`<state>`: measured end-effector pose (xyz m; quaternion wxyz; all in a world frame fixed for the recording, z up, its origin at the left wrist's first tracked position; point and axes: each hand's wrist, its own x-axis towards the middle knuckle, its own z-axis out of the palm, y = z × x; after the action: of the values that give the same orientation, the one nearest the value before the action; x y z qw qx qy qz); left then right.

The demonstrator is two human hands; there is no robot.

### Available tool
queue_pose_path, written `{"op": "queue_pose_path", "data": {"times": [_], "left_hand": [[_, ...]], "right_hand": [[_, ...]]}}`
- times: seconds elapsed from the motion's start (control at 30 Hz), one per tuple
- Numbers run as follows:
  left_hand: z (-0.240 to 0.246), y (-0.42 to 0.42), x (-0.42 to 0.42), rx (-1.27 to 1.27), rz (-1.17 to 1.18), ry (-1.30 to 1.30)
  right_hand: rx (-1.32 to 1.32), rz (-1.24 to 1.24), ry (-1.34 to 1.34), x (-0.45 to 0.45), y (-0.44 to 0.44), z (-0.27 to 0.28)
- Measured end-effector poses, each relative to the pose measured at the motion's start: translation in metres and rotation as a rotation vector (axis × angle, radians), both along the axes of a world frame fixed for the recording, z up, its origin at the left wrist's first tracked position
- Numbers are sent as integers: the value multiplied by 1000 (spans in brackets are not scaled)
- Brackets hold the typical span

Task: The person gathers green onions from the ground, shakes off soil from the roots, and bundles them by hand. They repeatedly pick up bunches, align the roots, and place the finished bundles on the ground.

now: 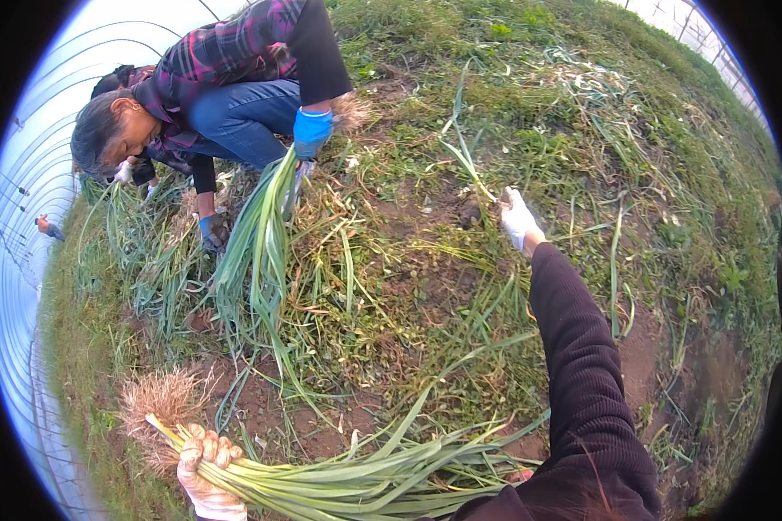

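Note:
My left hand (pixel 210 470), in a soiled white glove, is closed around a thick bundle of leek-like allium plants (pixel 358 478). Their tangled pale roots (pixel 163 404) stick out past the fist to the upper left, and the long green leaves trail right, below my sleeve. Stretched far forward, my right hand (pixel 518 218) wears a white glove and pinches the lower end of one thin allium stalk (pixel 472 166). That stalk's leaves point up and away, just above weedy soil. Whether its roots are in the ground cannot be made out.
Ahead to the left a crouching person in a plaid shirt (pixel 228 42) grips another allium bunch (pixel 267 228) with a blue glove (pixel 313 133). More people are behind. Weeds and loose leaves cover the soil (pixel 423 208). A hooped plastic greenhouse wall (pixel 45 143) curves along the left.

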<state>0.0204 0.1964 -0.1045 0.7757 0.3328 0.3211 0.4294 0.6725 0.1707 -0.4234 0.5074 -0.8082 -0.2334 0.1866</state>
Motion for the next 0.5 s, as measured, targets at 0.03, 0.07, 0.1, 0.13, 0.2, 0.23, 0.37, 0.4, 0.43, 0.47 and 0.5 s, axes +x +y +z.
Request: {"op": "queue_pose_path", "data": {"times": [0.03,0.07,0.1,0.13,0.2,0.23,0.37,0.4,0.43,0.47,0.5], "left_hand": [[0,1,-1,-22,66,32],[-1,2,0,-20,77,65],[-3,1,0,-19,96,96],[-5,0,1,-39,153,127],[-8,-3,3,-79,187,181],[-9,-4,4,-101,188,178],[-8,-8,10,-156,206,193],[-5,-9,12,-144,195,184],[-3,-10,14,-141,193,175],[0,-10,16,-134,171,160],[2,-10,18,-127,140,140]], "right_hand": [[33,-37,-17,4,15,-14],[-65,-2,31,9,22,-28],[-155,10,78,11,27,-40],[-231,-63,-203,10,33,-53],[-120,-123,-363,14,34,-69],[-53,-98,-137,21,32,-70],[324,-101,354,23,1,-65],[519,-214,487,11,-11,-66],[422,-189,409,-5,-38,-66],[403,-315,446,-22,-53,-67],[387,-315,546,-40,-72,-67]]}}
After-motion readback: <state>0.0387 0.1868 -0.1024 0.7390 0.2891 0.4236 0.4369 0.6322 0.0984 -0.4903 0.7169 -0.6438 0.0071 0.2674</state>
